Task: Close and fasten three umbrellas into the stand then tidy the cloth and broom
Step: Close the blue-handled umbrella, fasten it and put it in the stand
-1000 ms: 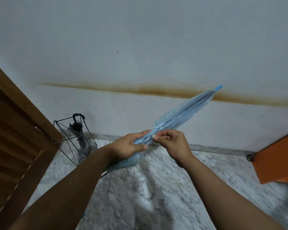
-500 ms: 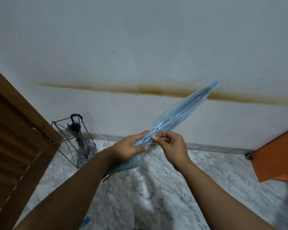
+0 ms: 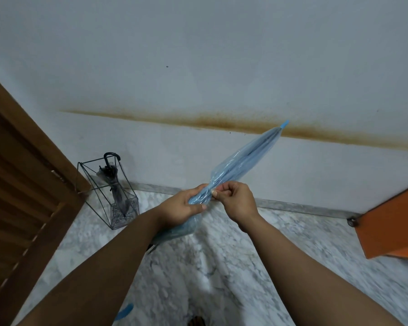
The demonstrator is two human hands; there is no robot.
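1. While our left hand point(image 3: 183, 209) wraps round the gathered canopy of the blue umbrella point(image 3: 242, 161) at frame centre, its grip is clamped on the folds, presumably to stop them springing loose.
2. Our right hand point(image 3: 236, 201) sits just beside it, thumb and fingertips pinched together on something small at the canopy; we judge this to be the fastening strap, though it is too small to confirm.
3. Umbrella runs diagonally, tip point(image 3: 284, 124) toward the upper right against the stained wall point(image 3: 198, 67), lower end hidden under the left forearm. Holding it off the floor likely leaves both hands free to work the wrap.
4. Wire stand point(image 3: 108, 189) is at left of centre, on the marble floor point(image 3: 222, 267) by the wall, well apart from the hands. One dark umbrella point(image 3: 114, 184) already stands in it, handle up.
5. Judgement: second umbrella closed but not yet fastened or stowed. Cloth and broom not identified in view.
6. Wooden louvred door point(image 3: 21, 196) at left edge; orange panel point(image 3: 391, 224) at right edge.
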